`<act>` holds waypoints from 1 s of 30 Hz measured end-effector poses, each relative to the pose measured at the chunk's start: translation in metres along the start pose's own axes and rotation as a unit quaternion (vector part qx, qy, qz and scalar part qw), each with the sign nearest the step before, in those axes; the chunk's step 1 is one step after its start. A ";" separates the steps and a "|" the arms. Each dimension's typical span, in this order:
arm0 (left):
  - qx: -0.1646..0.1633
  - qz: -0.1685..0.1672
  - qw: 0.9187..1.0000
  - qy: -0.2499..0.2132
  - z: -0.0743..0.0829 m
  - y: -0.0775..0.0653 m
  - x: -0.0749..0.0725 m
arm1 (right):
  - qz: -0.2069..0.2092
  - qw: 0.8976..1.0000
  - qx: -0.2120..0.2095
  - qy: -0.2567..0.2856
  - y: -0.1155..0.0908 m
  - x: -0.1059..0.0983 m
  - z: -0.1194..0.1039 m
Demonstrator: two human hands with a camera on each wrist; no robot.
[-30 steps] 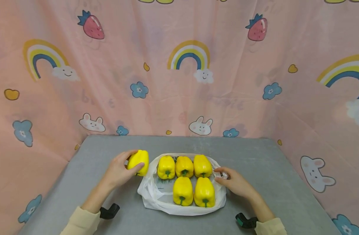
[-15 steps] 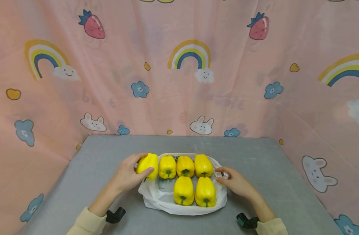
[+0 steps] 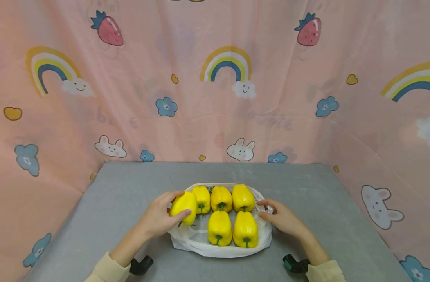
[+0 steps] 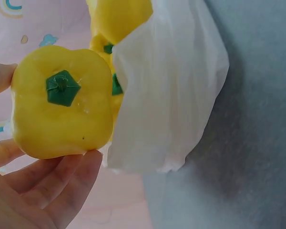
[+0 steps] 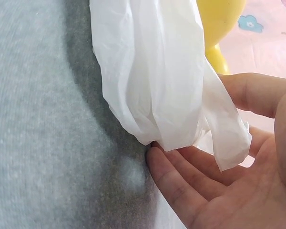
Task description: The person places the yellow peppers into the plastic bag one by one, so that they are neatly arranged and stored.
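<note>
My left hand [image 3: 161, 215] grips a yellow bell pepper [image 3: 184, 207] over the left rim of a white plastic bag [image 3: 222, 250]. In the left wrist view the thumb and fingers clasp the sides of this bell pepper [image 4: 62, 119], its green stem facing the camera. The bag lies spread with its mouth up. Inside are a back row of three yellow bell peppers [image 3: 221, 199] and a front row of two [image 3: 245, 230]. At the bag's right edge, my right hand [image 3: 283, 221] holds the rim, plastic [image 5: 152, 95] lying between thumb and fingers.
A grey tabletop [image 3: 299, 188] surrounds the bag. Behind and beside it hangs a pink printed curtain [image 3: 215, 129]. A black wrist device [image 3: 141, 266] is on the left wrist and another [image 3: 295, 264] on the right. Bare bag floor shows at the front left inside.
My left hand has carried the bell pepper rightward and nearer to me, from beside the bag to over its left rim, partly covering the back-left pepper. The right hand stays put.
</note>
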State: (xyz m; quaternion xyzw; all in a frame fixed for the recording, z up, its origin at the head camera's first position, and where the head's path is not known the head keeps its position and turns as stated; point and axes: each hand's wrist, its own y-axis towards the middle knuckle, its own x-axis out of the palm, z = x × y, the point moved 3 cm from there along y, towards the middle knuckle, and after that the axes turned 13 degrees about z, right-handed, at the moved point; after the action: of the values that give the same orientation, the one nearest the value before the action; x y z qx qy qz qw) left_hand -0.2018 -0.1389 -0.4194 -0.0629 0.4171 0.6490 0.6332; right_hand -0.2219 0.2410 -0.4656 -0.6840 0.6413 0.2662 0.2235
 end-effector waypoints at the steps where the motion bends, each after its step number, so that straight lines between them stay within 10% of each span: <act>1: -0.003 -0.004 1.000 0.000 0.001 -0.001 0.001 | 0.000 1.000 0.001 0.001 0.000 0.000 0.000; 30: -0.045 -0.070 0.996 0.020 -0.004 -0.022 0.033 | -0.005 1.000 0.002 0.011 0.000 0.000 0.002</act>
State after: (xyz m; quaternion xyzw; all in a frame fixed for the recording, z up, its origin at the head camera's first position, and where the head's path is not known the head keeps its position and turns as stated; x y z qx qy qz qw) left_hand -0.1909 -0.1192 -0.4520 -0.1335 0.3950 0.6194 0.6652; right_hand -0.2225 0.2419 -0.4672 -0.6898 0.6405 0.2561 0.2198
